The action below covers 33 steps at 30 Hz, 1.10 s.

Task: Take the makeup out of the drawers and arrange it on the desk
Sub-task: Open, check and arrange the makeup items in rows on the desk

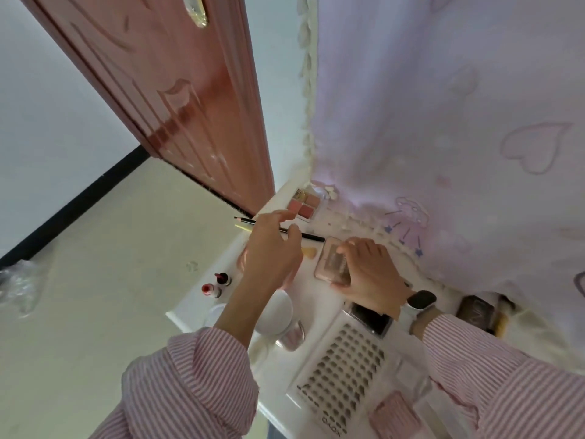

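— Where has the makeup ended up?

— It is spread over the white desk (196,307). At the far end, near the pale curtain (443,122), lies an open palette of four pink and gold pans (304,202). A black pencil (311,237) lies across the desk just this side of it, with a thin yellow stick (243,228) beside its far tip. Two small red-topped bottles (216,285) stand upright near the desk's left edge.

— And the hands?

— The right hand (368,274) grips a pink rectangular compact (330,261), fingers curled over its right side while the case rests flat on the desk. A white watch (419,304) sits on that wrist. The left hand (272,251) hovers above the desk with fingers spread and loosely bent; its fingertips sit over the pencil, but whether they touch it cannot be told.

— What lies closer to the person?

— A round white compact (278,313) sits under the left forearm, with a shiny pinkish item (292,337) just beside it. To their right is a clear tray of false lashes in rows (343,375), and behind that a black case (372,318). A pink ribbed case (395,416) lies at the near edge. By the curtain, a dark brown box (474,310) stands beside something yellow.

— The sleeves?

— Both arms wear pink and white striped sleeves (196,384). A reddish door (177,90) stands beyond the desk on the left.
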Motion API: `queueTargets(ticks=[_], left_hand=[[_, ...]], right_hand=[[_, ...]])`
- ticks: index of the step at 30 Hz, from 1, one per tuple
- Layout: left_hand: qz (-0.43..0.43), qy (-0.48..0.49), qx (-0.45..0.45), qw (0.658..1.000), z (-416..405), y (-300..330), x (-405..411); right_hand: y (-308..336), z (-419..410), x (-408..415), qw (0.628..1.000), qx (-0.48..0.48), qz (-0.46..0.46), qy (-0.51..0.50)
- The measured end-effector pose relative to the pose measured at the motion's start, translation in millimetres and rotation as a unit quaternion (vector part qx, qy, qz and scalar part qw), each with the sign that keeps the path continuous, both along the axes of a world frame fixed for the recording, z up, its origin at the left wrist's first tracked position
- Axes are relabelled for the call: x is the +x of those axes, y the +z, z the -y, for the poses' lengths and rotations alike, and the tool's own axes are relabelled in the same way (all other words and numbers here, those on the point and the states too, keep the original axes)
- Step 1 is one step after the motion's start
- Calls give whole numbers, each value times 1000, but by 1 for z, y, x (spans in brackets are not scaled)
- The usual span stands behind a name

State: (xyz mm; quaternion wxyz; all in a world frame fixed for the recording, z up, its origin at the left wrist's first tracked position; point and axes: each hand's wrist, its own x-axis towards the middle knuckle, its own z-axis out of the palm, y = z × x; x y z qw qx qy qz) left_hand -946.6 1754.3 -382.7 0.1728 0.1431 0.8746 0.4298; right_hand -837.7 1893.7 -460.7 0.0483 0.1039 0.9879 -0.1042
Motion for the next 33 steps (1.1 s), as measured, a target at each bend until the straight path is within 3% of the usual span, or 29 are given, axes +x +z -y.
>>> queueTargets(ticks=[4, 8, 10, 12, 16, 18, 22, 25, 33], left_hand=[[20, 42, 46, 998, 4, 6, 26], [113, 84, 142, 980, 7, 15, 57], [218, 95, 200, 951, 8, 13, 77], [322, 103, 224, 914, 9, 5, 98], [495, 116, 283, 814, 6, -10, 128], [521, 105, 330, 780, 5, -14, 137], [495, 108, 413, 757, 4, -19, 147], [501, 101, 421, 750, 3, -18, 153], [487, 60, 410, 769, -13, -15, 165]], right_hand=[[16, -7, 6, 990, -114, -76, -31], [45, -9, 26, 879, -433, -159, -119], [50, -9, 43, 823, -527, -162, -140], [54, -7, 61, 804, -557, -164, -128], [53, 3, 90, 849, -480, -186, -119], [50, 10, 102, 880, -414, -209, -104], [48, 10, 120, 939, -270, -213, -27], [49, 9, 129, 958, -182, -221, 16], [63, -3, 134, 969, -174, -156, 80]])
